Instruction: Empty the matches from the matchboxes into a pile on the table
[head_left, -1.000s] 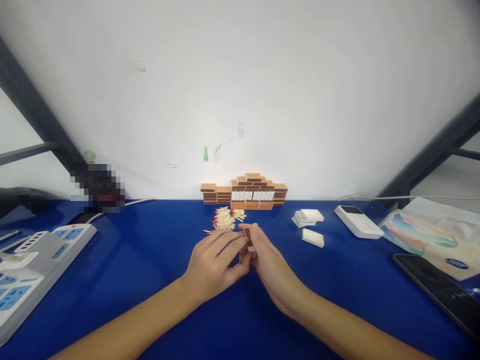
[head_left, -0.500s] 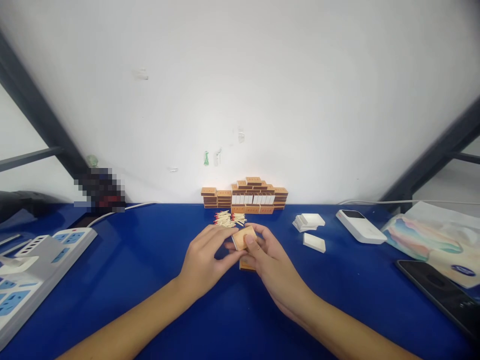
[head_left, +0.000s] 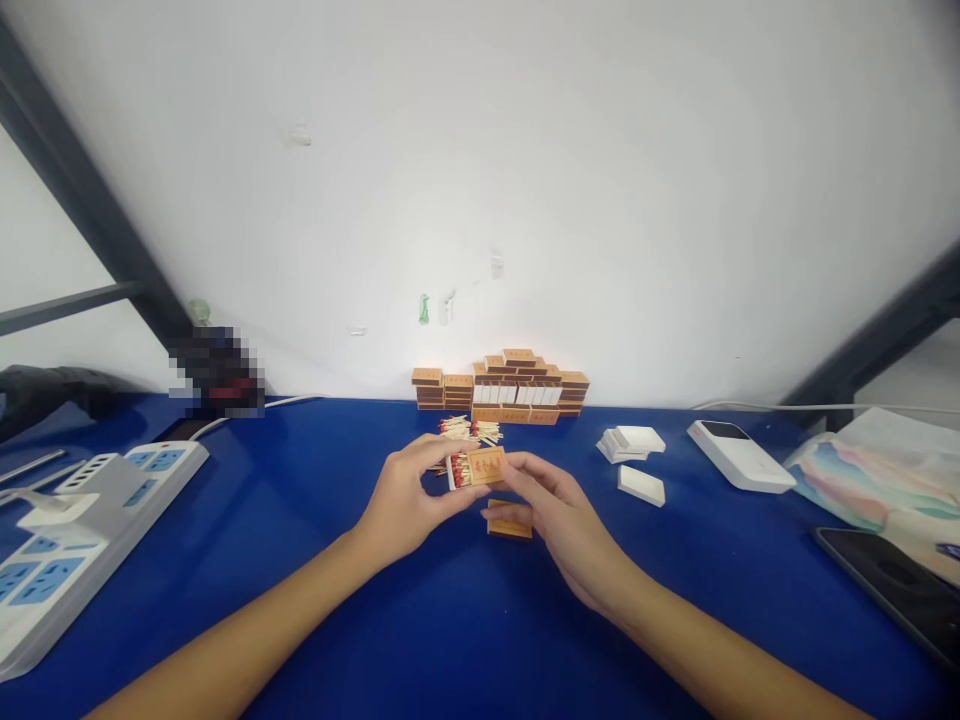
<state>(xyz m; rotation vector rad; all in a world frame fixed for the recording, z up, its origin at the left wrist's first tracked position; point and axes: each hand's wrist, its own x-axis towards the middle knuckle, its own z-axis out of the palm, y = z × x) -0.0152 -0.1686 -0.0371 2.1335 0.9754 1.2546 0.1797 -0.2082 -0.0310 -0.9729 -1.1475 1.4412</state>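
Note:
Between my two hands is an orange matchbox (head_left: 487, 466), its white tray slid partly out to the left and showing red-tipped matches. My left hand (head_left: 409, 495) pinches the tray end between thumb and fingers. The sleeve's right end is gripped by my right hand (head_left: 551, 510). Beneath my right fingers another matchbox (head_left: 510, 520) lies on the blue table (head_left: 420, 620). Loose matches (head_left: 456, 428) are piled just beyond my hands. Farther back, stacked matchboxes (head_left: 517, 392) stand against the wall.
Several white trays (head_left: 630, 442) lie right of the hands, one (head_left: 641, 486) apart from the others. A white device (head_left: 739, 458), a phone (head_left: 892, 585) and a colourful packet (head_left: 840, 475) are at the right. A power strip (head_left: 97, 545) is at the left.
The held matchbox has turned level, and its tray now shows matches at the left end. My right fingers have moved right, uncovering more of the matchbox on the table. The view has shifted slightly.

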